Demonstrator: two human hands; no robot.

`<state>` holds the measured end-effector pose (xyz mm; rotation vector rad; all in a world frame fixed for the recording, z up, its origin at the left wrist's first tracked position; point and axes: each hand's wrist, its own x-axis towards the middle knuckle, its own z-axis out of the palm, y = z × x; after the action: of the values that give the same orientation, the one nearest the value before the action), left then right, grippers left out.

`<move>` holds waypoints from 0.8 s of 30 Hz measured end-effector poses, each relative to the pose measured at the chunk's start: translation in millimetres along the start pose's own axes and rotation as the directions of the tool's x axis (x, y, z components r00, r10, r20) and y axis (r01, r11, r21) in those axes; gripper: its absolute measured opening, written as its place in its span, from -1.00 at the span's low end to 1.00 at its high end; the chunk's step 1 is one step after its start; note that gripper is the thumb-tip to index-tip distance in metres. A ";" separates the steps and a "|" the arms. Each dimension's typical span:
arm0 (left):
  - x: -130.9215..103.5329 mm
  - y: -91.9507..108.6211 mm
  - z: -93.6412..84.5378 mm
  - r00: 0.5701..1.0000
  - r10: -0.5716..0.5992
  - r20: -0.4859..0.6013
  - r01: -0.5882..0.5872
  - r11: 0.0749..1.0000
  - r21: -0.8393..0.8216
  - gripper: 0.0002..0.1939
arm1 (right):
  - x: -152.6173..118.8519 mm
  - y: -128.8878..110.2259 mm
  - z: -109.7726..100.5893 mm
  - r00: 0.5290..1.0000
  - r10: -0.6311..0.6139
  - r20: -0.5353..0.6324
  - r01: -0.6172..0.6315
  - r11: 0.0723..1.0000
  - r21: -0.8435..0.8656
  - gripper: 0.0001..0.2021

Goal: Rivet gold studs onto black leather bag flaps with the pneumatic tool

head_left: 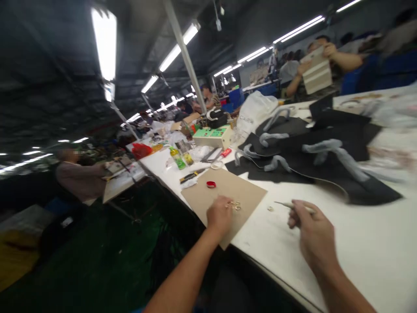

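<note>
My left hand [220,217] is over a tan board [243,187], with its fingers curled at a small cluster of gold-coloured metal pieces [237,206]. Blur hides exactly how the fingertips grip them. To the right, my right hand [314,232] is closed around a thin pointed tool [288,204] with a pale handle; its dark tip points left, above the white table. Just below that tip lies a small gold-coloured ring [270,208]. A red round item [211,184], perhaps a roll of tape, rests on the board's far part.
Black sheet pieces with grey wrapped handles [280,163] cover the table [368,243] beyond my right hand. Farther back are a cutter [192,175], a green-yellow bottle [177,158], a green-topped machine [213,135] and a white bag [256,115]. A co-worker [321,65] holds up a beige panel.
</note>
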<state>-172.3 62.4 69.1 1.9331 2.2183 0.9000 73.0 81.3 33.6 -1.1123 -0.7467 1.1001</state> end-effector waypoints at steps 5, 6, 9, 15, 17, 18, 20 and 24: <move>20.0 2.5 24.5 0.987 0.148 0.066 -0.146 0.988 -0.041 -0.68 | 13.8 -3.4 8.3 0.997 -0.029 -0.075 0.036 0.995 0.095 -0.65; 19.5 8.8 30.5 0.975 0.200 0.094 -0.197 0.980 -0.038 -0.70 | 15.4 -3.4 8.6 0.996 -0.028 -0.089 0.037 0.994 0.104 -0.65; 17.1 32.5 48.3 0.913 0.344 0.218 -0.360 0.932 0.038 -0.74 | 16.8 -3.6 8.2 0.995 -0.028 -0.099 0.040 0.992 0.122 -0.65; 36.7 55.9 76.7 0.805 0.404 0.435 -0.511 0.845 0.160 -0.78 | 20.1 -3.4 6.3 0.993 -0.020 -0.116 0.038 0.988 0.151 -0.66; 44.4 57.2 82.9 0.792 0.410 0.453 -0.520 0.841 0.149 -0.79 | 21.9 -3.7 6.3 0.993 -0.019 -0.120 0.038 0.987 0.159 -0.67; 47.3 58.0 85.6 0.787 0.412 0.459 -0.524 0.839 0.146 -0.77 | 22.9 -3.9 6.5 0.992 -0.018 -0.121 0.038 0.986 0.165 -0.68; 51.1 60.0 89.5 0.778 0.418 0.470 -0.534 0.833 0.143 -0.76 | 24.7 -4.0 6.8 0.992 -0.016 -0.124 0.039 0.983 0.178 -0.68; 52.9 60.1 84.1 0.778 0.425 0.463 -0.543 0.826 0.154 -0.75 | 27.1 -5.5 5.7 0.989 -0.015 -0.145 0.045 0.977 0.206 -0.67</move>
<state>-95.3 145.7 44.3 2.6056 1.6894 0.1499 78.1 108.4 39.3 -0.9856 -0.5205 1.0363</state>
